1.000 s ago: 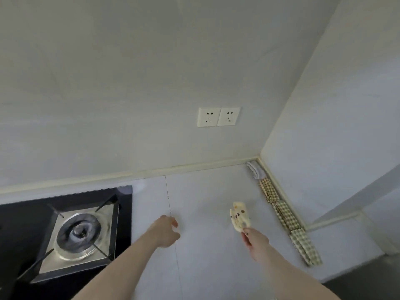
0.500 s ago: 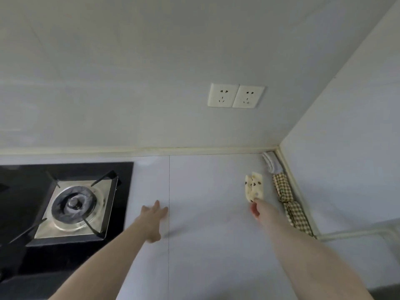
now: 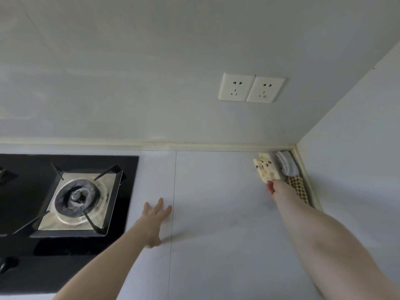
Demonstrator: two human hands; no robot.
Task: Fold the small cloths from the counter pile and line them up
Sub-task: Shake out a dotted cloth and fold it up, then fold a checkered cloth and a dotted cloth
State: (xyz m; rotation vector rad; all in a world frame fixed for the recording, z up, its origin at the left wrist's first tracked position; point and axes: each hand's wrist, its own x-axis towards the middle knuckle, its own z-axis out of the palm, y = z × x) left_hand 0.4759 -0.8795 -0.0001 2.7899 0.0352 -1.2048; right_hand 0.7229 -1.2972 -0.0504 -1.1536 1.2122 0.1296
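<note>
My right hand (image 3: 278, 189) pinches the near end of a folded cream cloth with dark spots (image 3: 266, 167), stretched out to the far right corner of the counter. The cloth sits just left of a folded grey cloth (image 3: 286, 163) in the corner. A folded brown checked cloth (image 3: 299, 188) lies behind my wrist along the right wall, partly hidden by my arm. My left hand (image 3: 154, 219) rests flat on the counter with its fingers spread, holding nothing.
A black gas hob (image 3: 71, 200) with one burner fills the counter's left side. Two wall sockets (image 3: 251, 87) sit above the counter. The pale grey counter (image 3: 216, 213) meets walls at the back and the right.
My right hand has carried the spotted cloth away from me into the far right corner, beside the grey cloth. My left hand has opened flat on the counter.
</note>
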